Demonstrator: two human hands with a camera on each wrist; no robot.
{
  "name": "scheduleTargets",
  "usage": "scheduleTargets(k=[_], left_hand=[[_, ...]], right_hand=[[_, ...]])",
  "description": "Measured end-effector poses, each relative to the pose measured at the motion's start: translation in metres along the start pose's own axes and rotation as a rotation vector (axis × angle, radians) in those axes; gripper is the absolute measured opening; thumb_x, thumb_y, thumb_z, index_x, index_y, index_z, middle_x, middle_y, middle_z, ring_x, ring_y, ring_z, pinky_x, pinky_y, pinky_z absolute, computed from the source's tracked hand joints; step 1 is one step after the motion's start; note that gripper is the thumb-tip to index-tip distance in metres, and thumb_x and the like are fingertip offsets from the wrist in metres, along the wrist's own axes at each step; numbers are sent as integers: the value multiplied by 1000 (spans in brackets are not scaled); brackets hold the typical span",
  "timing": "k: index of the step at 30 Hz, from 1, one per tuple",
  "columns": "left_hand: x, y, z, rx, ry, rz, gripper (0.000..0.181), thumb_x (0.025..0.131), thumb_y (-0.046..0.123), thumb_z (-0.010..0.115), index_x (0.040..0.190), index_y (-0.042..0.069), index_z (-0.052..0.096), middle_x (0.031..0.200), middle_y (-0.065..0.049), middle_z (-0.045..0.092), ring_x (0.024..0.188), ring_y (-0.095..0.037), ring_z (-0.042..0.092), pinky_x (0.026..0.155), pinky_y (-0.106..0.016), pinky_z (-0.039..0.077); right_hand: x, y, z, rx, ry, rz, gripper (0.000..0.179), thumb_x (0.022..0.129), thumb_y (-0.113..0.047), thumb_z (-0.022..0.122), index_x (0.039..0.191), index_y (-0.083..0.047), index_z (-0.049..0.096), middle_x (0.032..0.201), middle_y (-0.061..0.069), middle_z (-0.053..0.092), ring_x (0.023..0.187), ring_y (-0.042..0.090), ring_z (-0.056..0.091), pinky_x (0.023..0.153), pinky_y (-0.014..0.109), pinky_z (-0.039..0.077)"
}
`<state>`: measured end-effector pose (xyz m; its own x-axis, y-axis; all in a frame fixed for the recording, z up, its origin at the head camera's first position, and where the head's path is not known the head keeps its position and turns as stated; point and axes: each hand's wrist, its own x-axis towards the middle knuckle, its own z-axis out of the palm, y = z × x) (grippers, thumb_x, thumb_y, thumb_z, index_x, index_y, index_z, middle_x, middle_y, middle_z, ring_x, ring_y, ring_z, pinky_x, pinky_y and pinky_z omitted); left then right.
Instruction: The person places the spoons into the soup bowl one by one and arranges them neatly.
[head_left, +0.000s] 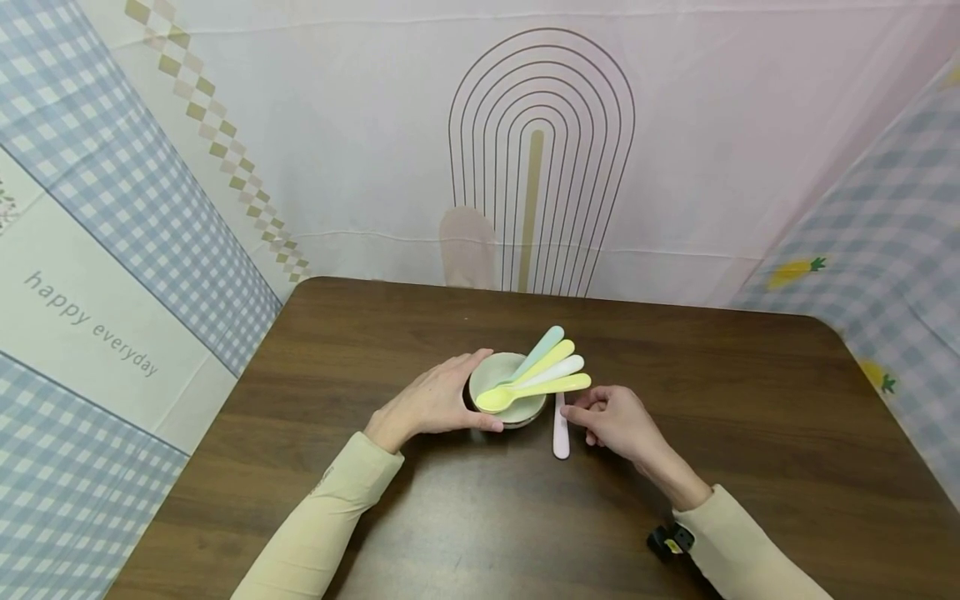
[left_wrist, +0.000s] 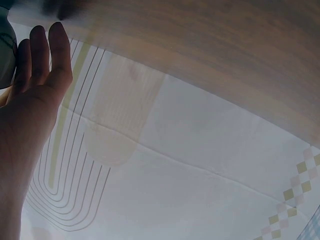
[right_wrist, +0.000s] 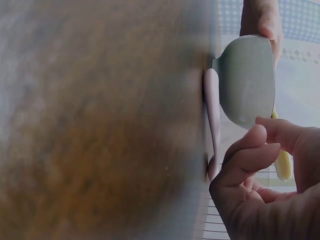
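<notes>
A pale grey-green bowl (head_left: 486, 375) stands on the table, and my left hand (head_left: 435, 398) grips its left side, thumb along the near rim. Resting in the bowl are several spoons whose handles fan out over the right rim: a teal spoon (head_left: 545, 342), a white spoon (head_left: 566, 367) and yellow spoons (head_left: 562, 383). A pale pink spoon (head_left: 561, 433) lies on the table at the bowl's right; its far end is hidden in the head view. My right hand (head_left: 618, 423) is beside its handle, fingers bent, with nothing visibly held. Whether the fingertips touch the handle I cannot tell.
The dark wooden table (head_left: 465, 517) ends at a wall cloth (head_left: 360, 150) printed with arches. Checked cloth (head_left: 67, 100) hangs on the left and more checked cloth (head_left: 900, 275) on the right. A small black device (head_left: 671, 540) sits at the right wrist.
</notes>
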<state>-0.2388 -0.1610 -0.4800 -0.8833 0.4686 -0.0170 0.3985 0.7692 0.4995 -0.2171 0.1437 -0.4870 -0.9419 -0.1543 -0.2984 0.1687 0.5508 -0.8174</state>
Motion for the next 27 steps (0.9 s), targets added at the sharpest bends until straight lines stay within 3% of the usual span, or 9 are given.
scheduleTargets(k=[9,27], left_hand=[[0,1,0,3,0,-4,115,78,67,90,168,16,40,158,-8,61,147,-31,59,121,-52,49],[-1,2,-1,0,-6,-12,116,78,68,89,169,17,39,159,-8,60,147,-30,58,122,-52,49]], right_hand=[[1,1,1,-66,25,-1,30,99,-32,80,100,-3,73,60,-1,60,56,13,56,51,25,36],[1,1,2,-189,29,25,31,97,-36,81,92,-6,75,58,0,62,55,13,56,51,26,38]])
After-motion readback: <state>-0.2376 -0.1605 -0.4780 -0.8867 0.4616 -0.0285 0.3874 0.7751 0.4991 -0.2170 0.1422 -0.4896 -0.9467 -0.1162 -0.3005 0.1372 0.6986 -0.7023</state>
